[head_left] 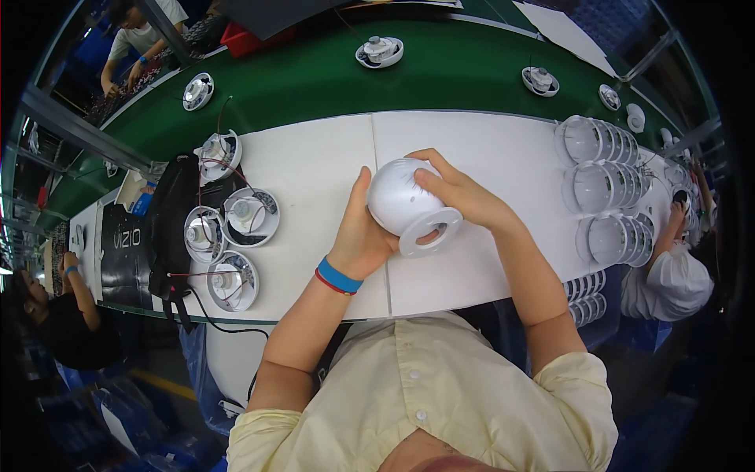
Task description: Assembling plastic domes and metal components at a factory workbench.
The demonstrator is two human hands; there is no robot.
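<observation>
Over the middle of the white table I hold a white, glossy, ball-shaped plastic housing (401,193). A flat ring (412,244) with a hole through it sticks out from its lower side, tilted toward me. My left hand (360,224) is wrapped round the left side and underside, its thumb pointing up. From the right, my right hand (464,191) grips the ball, with the thumb on its upper face and fingers behind the far side. The far fingers are partly hidden by the housing.
Left on the white table (322,157) sit several open white shells (252,216) with wired parts, beside a black bag (174,224). Stacked pale cups (605,189) stand right. A green belt (307,79) carries similar shells (380,52). Co-workers (149,39) are at the sides and back.
</observation>
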